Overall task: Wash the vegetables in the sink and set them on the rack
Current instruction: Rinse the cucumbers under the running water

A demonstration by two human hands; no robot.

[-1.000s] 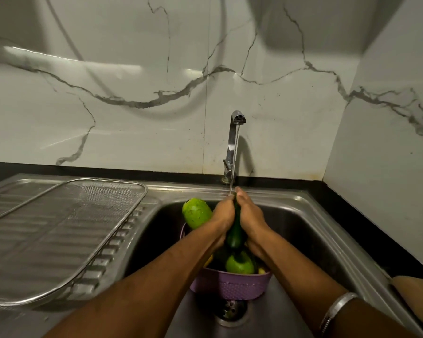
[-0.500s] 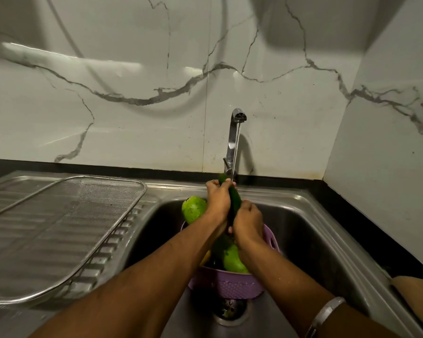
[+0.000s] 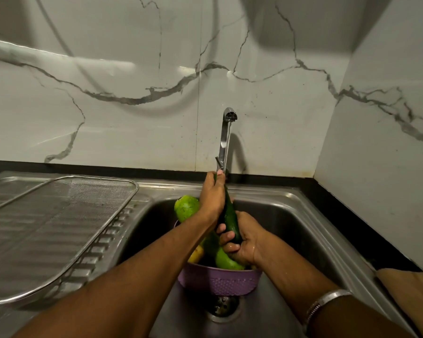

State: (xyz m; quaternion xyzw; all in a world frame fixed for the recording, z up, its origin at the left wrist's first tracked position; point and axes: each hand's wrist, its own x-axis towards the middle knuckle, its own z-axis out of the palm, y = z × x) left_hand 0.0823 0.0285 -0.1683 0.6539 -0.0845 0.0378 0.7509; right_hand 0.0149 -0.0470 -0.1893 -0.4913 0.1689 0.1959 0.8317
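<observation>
Both hands hold a dark green cucumber (image 3: 230,215) upright under the running tap (image 3: 226,137), over the steel sink (image 3: 291,215). My left hand (image 3: 211,193) grips its upper end and my right hand (image 3: 242,237) grips its lower end. Beneath them stands a purple colander (image 3: 217,280) in the sink, holding a large light green vegetable (image 3: 186,207), another green one (image 3: 226,261) and a yellow one (image 3: 197,253). The wire mesh rack (image 3: 59,230) lies on the drainboard at the left with nothing on it.
The sink's drain (image 3: 222,307) shows just in front of the colander. A black counter strip (image 3: 352,225) runs behind and right of the sink below marble walls. A tan object (image 3: 410,293) lies at the right edge.
My left hand has slid up the cucumber toward the tap while my right hand dropped to its lower end. More of the cucumber now shows between the hands.
</observation>
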